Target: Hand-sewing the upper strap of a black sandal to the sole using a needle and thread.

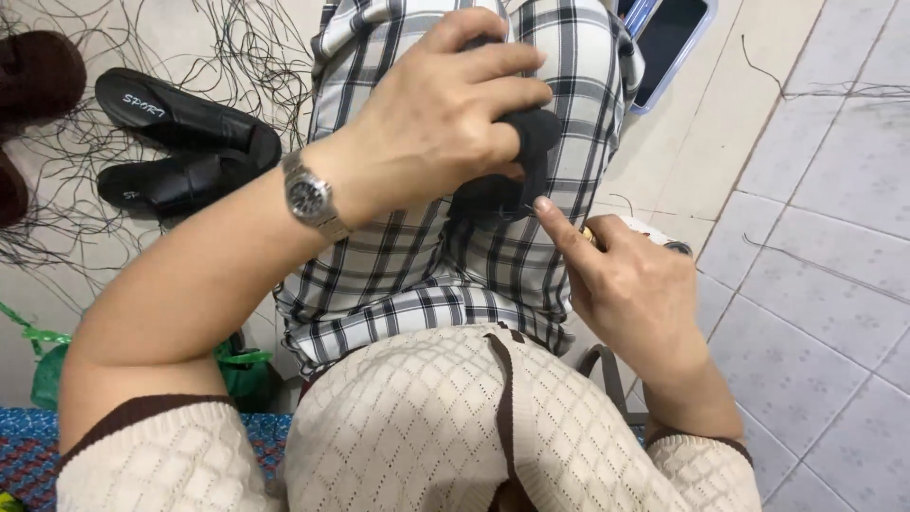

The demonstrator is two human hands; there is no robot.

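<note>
While seated w/ legs crossed, the person works over the lap, which is covered by black-and-white plaid trousers (445, 275). Left hand (441, 123) is curled shut around a black fabric piece (521, 166), fingers wrapped over its top & thumb side pressing it down against the plaid knee. A silver wristwatch (311, 197) sits on that wrist. Right hand (630, 284) is just beside the black piece on its lower right; index & thumb are pinched tight on something very thin at the tip, prob. a needle or thread, too small to tell which. That fingertip touches or nearly touches the fabric's lower edge. Rest of the right fingers are folded in; a small yellowish bit shows near the knuckles, unclear what.

Person wears a cream knit sweater (427, 427) w/ brown trim. On the tile floor (825, 190), left side, lie black sandals (180, 142) amid a tangle of loose dark threads (85, 228). A phone in a blue case (668, 38) lies on the floor top right, well apart from both hands.
</note>
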